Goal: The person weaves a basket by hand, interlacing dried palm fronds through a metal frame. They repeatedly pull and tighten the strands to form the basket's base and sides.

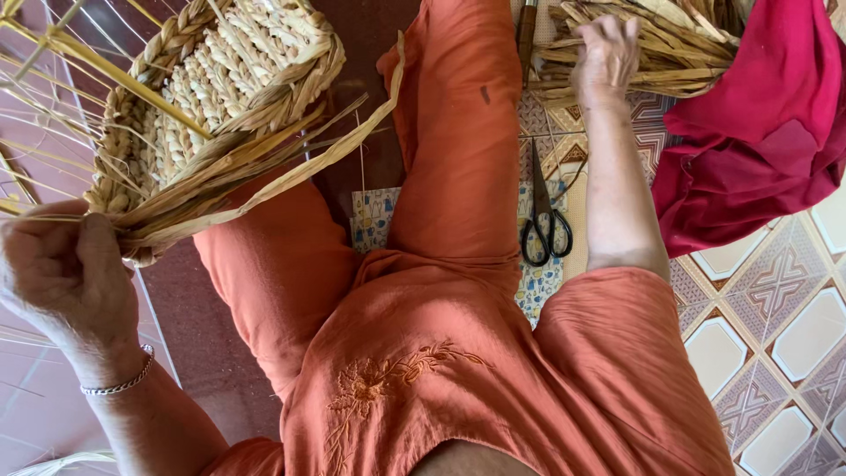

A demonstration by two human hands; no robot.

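Seated on a patterned tiled floor (775, 326), in an orange embroidered tunic and trousers (458, 353) that fill the middle of the view. At right, a red cloth (758, 132) bunched on the tiles, its upper edge lying over a pile of dried straw strips (679, 44). At upper left, a half-woven straw basket (220, 97), held tilted with its open side toward the camera; braided walls and a plaited base visible inside, nothing else to be seen in it. Loose, unwoven strands (291, 172) sweeping out from its lower rim toward the knee, with thin yellow stakes (79, 48) sticking out at the far left. Left hand (66, 273) at the basket's lower corner, fingers (53, 234) clenched around the gathered ends of the strands, a silver chain bracelet (119, 383) on the wrist. Right arm stretched out along the leg, right hand (606, 53) resting on the straw pile, fingers (617, 31) curled down into the strips; whether actually gripping any, cannot tell from this angle. Between the leg and the right forearm, a patterned blue-and-yellow mat (538, 282) on the floor, with black-handled scissors (545, 216) lying on it, blades pointing away toward the pile. Just above the scissors, near the straw, a slim brown tool handle (526, 31), partly cut off by the upper edge.
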